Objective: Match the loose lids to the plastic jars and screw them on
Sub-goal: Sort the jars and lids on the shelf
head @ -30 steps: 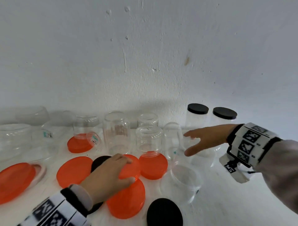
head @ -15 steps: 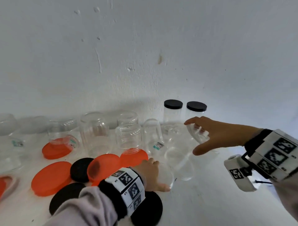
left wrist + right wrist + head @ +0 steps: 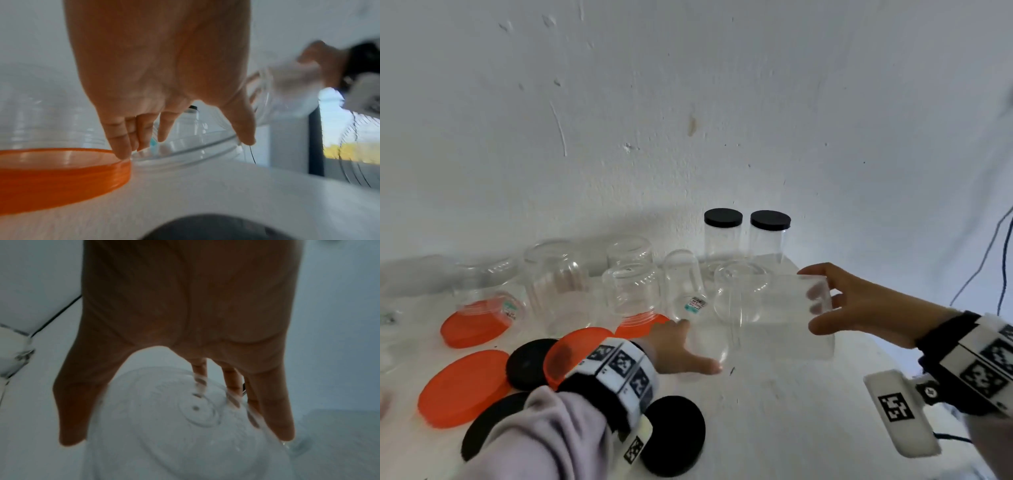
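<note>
My right hand grips a clear plastic jar by its base and holds it level above the table, mouth to the left. Under it a second clear jar lies on its side. My left hand clasps that jar's threaded mouth between fingers and thumb. Loose lids lie to the left: an orange lid beside my left wrist, a larger orange lid, and black lids.
Two upright jars with black lids on stand at the back by the wall. Several clear jars stand mouth-down left of them, two on orange lids. Dark cables hang past the table's right side.
My left hand left the orange lids and moved right onto the lying jar's mouth. My right hand took a jar by its base and lifted it. The head view swung right.
</note>
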### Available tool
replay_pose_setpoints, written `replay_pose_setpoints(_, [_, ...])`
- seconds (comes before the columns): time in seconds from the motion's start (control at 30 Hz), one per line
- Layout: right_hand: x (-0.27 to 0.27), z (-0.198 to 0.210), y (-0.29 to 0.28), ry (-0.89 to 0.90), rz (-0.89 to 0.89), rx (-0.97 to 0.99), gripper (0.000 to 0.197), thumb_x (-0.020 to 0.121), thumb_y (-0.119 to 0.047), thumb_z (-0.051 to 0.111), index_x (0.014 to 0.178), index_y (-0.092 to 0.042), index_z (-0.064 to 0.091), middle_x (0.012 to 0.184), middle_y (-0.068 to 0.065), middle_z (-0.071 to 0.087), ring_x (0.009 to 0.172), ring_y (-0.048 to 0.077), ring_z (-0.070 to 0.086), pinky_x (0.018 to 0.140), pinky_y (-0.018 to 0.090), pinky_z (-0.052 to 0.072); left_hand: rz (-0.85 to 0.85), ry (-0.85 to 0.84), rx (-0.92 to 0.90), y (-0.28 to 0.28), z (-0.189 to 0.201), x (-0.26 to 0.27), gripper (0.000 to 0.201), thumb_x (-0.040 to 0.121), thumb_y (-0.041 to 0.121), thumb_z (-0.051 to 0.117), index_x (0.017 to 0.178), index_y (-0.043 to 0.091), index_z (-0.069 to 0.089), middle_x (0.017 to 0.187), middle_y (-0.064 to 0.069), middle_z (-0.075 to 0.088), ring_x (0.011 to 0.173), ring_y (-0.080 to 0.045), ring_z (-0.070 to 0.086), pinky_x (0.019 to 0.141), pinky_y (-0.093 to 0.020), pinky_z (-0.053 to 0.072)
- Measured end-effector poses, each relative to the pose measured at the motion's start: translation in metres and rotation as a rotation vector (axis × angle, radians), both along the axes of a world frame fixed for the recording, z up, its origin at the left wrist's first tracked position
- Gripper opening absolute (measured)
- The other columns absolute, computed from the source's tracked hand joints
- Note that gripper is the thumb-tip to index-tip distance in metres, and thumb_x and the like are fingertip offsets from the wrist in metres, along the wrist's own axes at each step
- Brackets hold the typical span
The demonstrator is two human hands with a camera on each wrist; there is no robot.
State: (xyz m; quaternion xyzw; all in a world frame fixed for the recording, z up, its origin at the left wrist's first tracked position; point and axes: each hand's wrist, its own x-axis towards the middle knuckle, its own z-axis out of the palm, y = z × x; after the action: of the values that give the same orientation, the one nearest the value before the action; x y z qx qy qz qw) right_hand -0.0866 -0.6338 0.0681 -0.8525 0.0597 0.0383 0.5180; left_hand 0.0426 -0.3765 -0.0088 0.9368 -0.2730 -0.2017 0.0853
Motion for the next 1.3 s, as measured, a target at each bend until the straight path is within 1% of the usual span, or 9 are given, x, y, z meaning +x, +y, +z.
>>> replay_pose_setpoints(0.1, [-0.005, -0.005, 0.003, -0.044, -0.043, 0.128, 0.085, 0.036, -0.036, 0.085, 0.116, -0.028, 0.058, 0.119, 0.008, 0.053, 0.1, 0.013, 0.062, 0.084, 0.027, 0.051, 0.079, 0.082, -0.158, 0.029, 0.012, 0.006, 0.122, 0.048, 0.09, 0.053, 0.145, 0.018, 0.031, 0.143, 0.0, 0.044, 0.127, -0.019, 0.046, 0.106, -0.037, 0.038])
replay_pose_setpoints(0.2, [-0.001, -0.017, 0.001, -0.04, -0.087, 0.124, 0.093, 0.036, -0.049, 0.088, 0.109, -0.002, 0.053, 0.109, 0.008, 0.06, 0.104, 0.016, 0.06, 0.096, 0.036, 0.049, 0.125, 0.159, -0.326, 0.047, 0.016, 0.015, 0.1, 0.045, 0.091, 0.055, 0.115, 0.02, 0.054, 0.111, 0.003, 0.061, 0.098, -0.013, 0.061, 0.081, -0.025, 0.045])
replay_pose_setpoints(0.33, [0.008, -0.034, 0.008, 0.088, -0.097, 0.22, 0.08, 0.04, -0.046, 0.09, 0.1, -0.01, 0.052, 0.085, 0.003, 0.056, 0.08, 0.017, 0.055, 0.077, 0.028, 0.052, 0.265, 0.306, -0.597, 0.062, 0.021, 0.017, 0.109, 0.045, 0.085, 0.064, 0.123, 0.01, 0.051, 0.099, -0.012, 0.061, 0.078, -0.008, 0.057, 0.075, -0.026, 0.048])
replay_pose_setpoints(0.53, [0.025, -0.046, 0.035, 0.229, -0.034, 0.303, 0.063, 0.043, -0.041, 0.088, 0.091, -0.013, 0.059, 0.077, 0.003, 0.057, 0.068, 0.017, 0.057, 0.069, 0.025, 0.053, 0.308, 0.212, -0.716, 0.074, 0.04, 0.007, 0.121, 0.032, 0.096, 0.052, 0.11, 0.004, 0.058, 0.048, 0.016, 0.044, 0.051, -0.003, 0.043, 0.071, -0.025, 0.049])
replay_pose_setpoints(0.67, [0.032, -0.055, 0.051, 0.18, -0.021, 0.272, 0.055, 0.047, -0.053, 0.084, 0.075, -0.011, 0.061, 0.08, 0.009, 0.058, 0.07, 0.018, 0.054, 0.075, 0.028, 0.05, 0.321, 0.129, -0.71, 0.074, 0.045, -0.003, 0.116, 0.031, 0.101, 0.042, 0.101, 0.01, 0.055, 0.082, 0.002, 0.06, 0.079, -0.013, 0.056, 0.094, -0.037, 0.049])
replay_pose_setpoints(0.77, [0.037, -0.06, 0.058, 0.171, -0.018, 0.311, 0.063, 0.044, -0.048, 0.085, 0.085, -0.006, 0.063, 0.083, 0.01, 0.062, 0.069, 0.017, 0.055, 0.075, 0.027, 0.052, 0.366, 0.094, -0.688, 0.072, 0.047, -0.008, 0.117, 0.053, 0.088, 0.043, 0.131, 0.0, 0.047, 0.135, -0.017, 0.052, 0.121, -0.027, 0.053, 0.104, -0.042, 0.04])
replay_pose_setpoints(1.0, [0.046, -0.065, 0.073, 0.215, 0.077, 0.164, 0.094, 0.04, -0.039, 0.084, 0.124, -0.02, 0.046, 0.115, 0.009, 0.052, 0.107, 0.019, 0.057, 0.084, 0.026, 0.05, 0.387, 0.08, -0.692, 0.067, 0.052, -0.019, 0.119, 0.053, 0.083, 0.045, 0.145, 0.008, 0.032, 0.149, -0.007, 0.039, 0.134, -0.021, 0.04, 0.112, -0.04, 0.032])
replay_pose_setpoints(1.13, [0.049, -0.069, 0.075, 0.161, 0.138, 0.052, 0.074, 0.052, -0.029, 0.089, 0.109, -0.03, 0.042, 0.114, -0.003, 0.045, 0.109, 0.012, 0.049, 0.079, 0.022, 0.046, 0.366, 0.083, -0.714, 0.064, 0.053, -0.024, 0.106, 0.052, 0.079, 0.053, 0.138, 0.019, 0.04, 0.137, 0.007, 0.048, 0.133, -0.017, 0.042, 0.105, -0.031, 0.036])
replay_pose_setpoints(1.3, [0.053, -0.082, 0.074, 0.184, 0.198, -0.039, 0.094, 0.062, -0.019, 0.09, 0.134, -0.029, 0.03, 0.134, -0.012, 0.04, 0.134, 0.014, 0.035, 0.102, 0.027, 0.038, 0.305, 0.064, -0.673, 0.056, 0.052, -0.03, 0.12, 0.052, 0.079, 0.059, 0.149, 0.018, 0.025, 0.151, 0.002, 0.034, 0.135, -0.014, 0.038, 0.105, -0.028, 0.034])
